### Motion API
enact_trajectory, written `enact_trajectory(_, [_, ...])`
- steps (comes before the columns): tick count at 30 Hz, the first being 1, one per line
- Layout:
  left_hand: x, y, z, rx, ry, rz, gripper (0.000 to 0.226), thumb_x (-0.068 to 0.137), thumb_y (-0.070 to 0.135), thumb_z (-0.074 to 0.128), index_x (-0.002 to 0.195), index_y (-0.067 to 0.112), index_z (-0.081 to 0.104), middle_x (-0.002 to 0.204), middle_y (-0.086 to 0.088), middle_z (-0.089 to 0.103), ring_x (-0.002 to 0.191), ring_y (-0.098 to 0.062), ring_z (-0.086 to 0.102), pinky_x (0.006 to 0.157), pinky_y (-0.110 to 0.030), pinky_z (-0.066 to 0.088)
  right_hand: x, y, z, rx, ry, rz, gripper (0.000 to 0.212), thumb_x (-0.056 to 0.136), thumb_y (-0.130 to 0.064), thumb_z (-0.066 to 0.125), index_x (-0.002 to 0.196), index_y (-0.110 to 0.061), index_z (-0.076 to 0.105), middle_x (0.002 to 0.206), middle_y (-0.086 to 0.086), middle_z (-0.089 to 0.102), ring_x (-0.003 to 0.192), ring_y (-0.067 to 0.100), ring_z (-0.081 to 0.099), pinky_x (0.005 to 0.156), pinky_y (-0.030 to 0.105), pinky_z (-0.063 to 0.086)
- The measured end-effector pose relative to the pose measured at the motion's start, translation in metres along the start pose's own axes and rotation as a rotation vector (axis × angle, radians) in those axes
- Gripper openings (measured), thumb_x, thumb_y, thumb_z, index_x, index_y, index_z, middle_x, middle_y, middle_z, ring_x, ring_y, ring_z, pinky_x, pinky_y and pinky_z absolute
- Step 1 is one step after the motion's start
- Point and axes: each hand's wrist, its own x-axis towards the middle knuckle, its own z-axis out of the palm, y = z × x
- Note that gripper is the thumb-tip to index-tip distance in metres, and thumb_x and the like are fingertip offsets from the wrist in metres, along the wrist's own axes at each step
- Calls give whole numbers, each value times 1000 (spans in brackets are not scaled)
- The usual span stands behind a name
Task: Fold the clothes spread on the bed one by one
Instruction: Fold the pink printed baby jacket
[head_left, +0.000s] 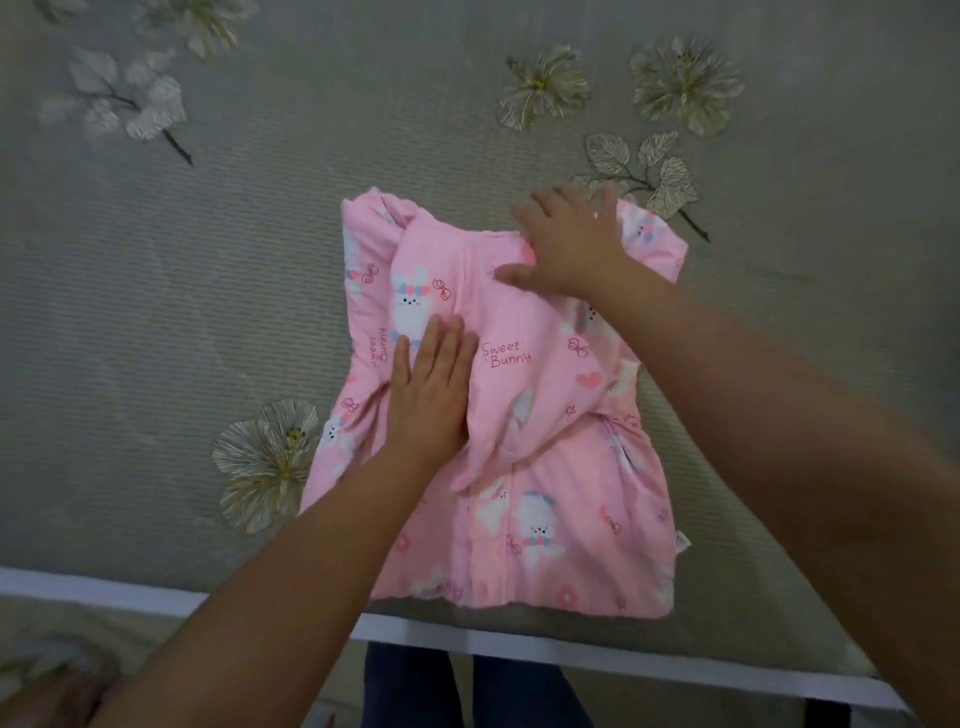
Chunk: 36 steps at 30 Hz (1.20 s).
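Pink bunny-print garment (524, 467) partly folded on grey floral bedspread (208, 270), left hand (431, 395) and right hand (571, 244) pressing flat

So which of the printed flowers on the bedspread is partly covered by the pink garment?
The flower at the pink garment's near-left edge; the others lie clear beyond it.

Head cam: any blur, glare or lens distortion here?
Head view: soft, even light with no glare; the print on the pink bunny garment reads sharp at centre; the bedspread flowers smear toward the top-left corner; wide-angle stretch lengthens both forearms and bends the bed edge; left hand and right hand look steady.
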Motion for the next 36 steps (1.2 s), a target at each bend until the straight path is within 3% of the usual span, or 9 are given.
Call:
enact_trajectory(5, [-6, 3, 16, 82, -37, -156, 48, 76, 14, 62, 121, 2, 56, 133, -15, 50, 119, -34, 50, 92, -52, 43, 12, -2, 8, -163, -213, 29, 69, 70, -59, 64, 120, -15, 47, 124, 7, 56, 123, 28, 45, 106, 63, -2])
enact_trajectory(9, [-13, -14, 19, -91, -220, -151, 60, 96, 29, 34, 146, 12, 5, 154, -4, -8, 142, -24, -7, 112, -45, -4, -24, -12, 24, -128, 78, -47, 34, 82, -34, 61, 104, -9, 53, 108, 11, 62, 103, 28, 55, 104, 46, 18])
enact_trajectory(13, [-35, -24, -28, -148, 170, 54, 49, 83, 25, 40, 121, -2, 55, 127, -19, 55, 120, -35, 50, 103, -51, 28, -97, -23, 39, -134, 569, -148, 27, 53, -7, 81, 68, -10, 58, 66, 7, 61, 63, 23, 59, 79, 34, 31])
enact_trajectory(16, [-42, -25, -63, 62, 452, 248, 47, 76, 25, 57, 115, -1, 56, 116, -22, 61, 109, -41, 56, 97, -52, 31, -146, -34, 36, -146, 721, -209, 32, 44, -3, 82, 56, -13, 54, 53, 3, 51, 50, 21, 54, 69, 33, 25])
enact_trajectory(20, [-48, -13, -109, 265, 17, 246, 84, 68, 47, 71, 136, 11, 39, 140, -16, 42, 130, -38, 35, 106, -56, 22, -198, -51, 30, -146, 797, -283, 26, 47, -2, 75, 52, -14, 52, 50, 3, 47, 46, 21, 50, 65, 33, 23])
enact_trajectory(24, [-60, -3, -121, 337, -176, 245, 53, 77, 32, 64, 122, 15, 42, 119, -9, 54, 110, -30, 50, 91, -37, 31, -235, -74, 30, -149, 836, -327, 19, 54, -5, 71, 54, -14, 55, 51, 4, 48, 46, 21, 50, 65, 33, 24])
enact_trajectory(30, [-174, 2, -62, 336, 172, 441, 15, 65, 10, 44, 63, 15, 58, 53, 0, 54, 47, -18, 53, 45, -21, 36, -323, -129, 105, -272, 753, -185, 26, 68, 0, 41, 55, -18, 55, 53, 0, 49, 48, 18, 50, 63, 31, 24])
enact_trajectory(33, [-224, 2, -11, 328, 175, 465, 11, 68, 14, 45, 77, 13, 41, 58, 0, 57, 50, -18, 53, 52, -29, 32, -357, -152, 150, -279, 574, -79, 24, 61, -2, 43, 58, -19, 59, 60, -1, 57, 55, 17, 54, 65, 30, 26])
enact_trajectory(36, [-245, 0, 21, 286, 72, 389, 57, 51, 28, 73, 101, 9, 55, 86, -7, 71, 75, -24, 67, 68, -38, 43, -362, -157, 179, -217, 622, -15, 30, 62, -2, 48, 85, -14, 61, 89, 8, 72, 84, 25, 60, 72, 37, 34])
